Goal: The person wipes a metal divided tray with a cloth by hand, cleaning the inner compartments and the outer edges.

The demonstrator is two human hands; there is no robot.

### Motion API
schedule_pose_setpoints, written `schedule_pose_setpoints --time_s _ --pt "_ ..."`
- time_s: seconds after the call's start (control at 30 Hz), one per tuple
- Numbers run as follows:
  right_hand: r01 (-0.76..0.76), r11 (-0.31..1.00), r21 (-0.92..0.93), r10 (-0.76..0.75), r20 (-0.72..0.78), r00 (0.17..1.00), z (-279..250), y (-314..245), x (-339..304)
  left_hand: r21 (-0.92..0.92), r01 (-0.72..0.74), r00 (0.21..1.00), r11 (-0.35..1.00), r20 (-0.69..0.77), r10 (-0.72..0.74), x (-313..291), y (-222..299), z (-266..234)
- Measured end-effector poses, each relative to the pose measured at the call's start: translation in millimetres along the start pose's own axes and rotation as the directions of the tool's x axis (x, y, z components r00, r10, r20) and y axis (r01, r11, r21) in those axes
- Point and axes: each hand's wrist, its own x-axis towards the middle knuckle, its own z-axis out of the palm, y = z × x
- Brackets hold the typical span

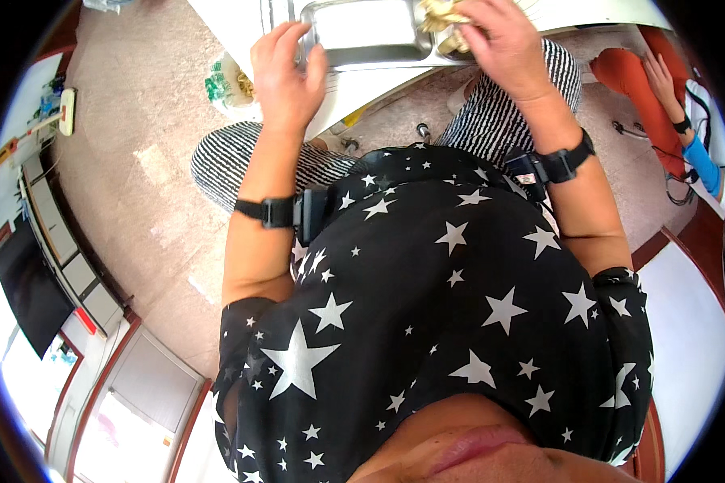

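As I see it: silver-grey tray (379, 55); straw-yellow pieces (439, 16) at its right end; white table (342, 103) beneath it; green-and-white bag (221, 87) to its left; before it, black-and-white striped trousers (221, 161) and a black top (403, 282) (white stars, large and small); right of it, a co-worker's rust-orange trousers (619, 74).

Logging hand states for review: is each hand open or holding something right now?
Left hand: open, empty, by the metal tray.
Right hand: closed on a crumpled yellowish piece.
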Motion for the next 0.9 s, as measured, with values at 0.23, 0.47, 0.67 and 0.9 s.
schedule_pose_setpoints --time_s 0.23,0.47,0.67,0.9 --pt "0.133 0.977 -0.165 -0.115 0.114 0.987 8 -7 -20 -0.035 -0.018 0.988 0.999 0.152 0.023 -50 11 -10" --pt "0.303 0.916 -0.261 -0.304 0.039 0.952 58 -30 -18 0.037 0.029 0.978 0.999 0.204 -0.036 -53 14 -4" --pt "0.358 0.884 -0.301 -0.379 -0.013 0.925 46 -30 -4 0.008 0.031 0.981 0.999 0.189 -0.032 -53 14 -3" --pt "0.413 0.898 -0.153 -0.383 0.192 0.904 58 -30 -23 0.012 0.045 0.983 0.999 0.179 -0.046 -54 13 -2"
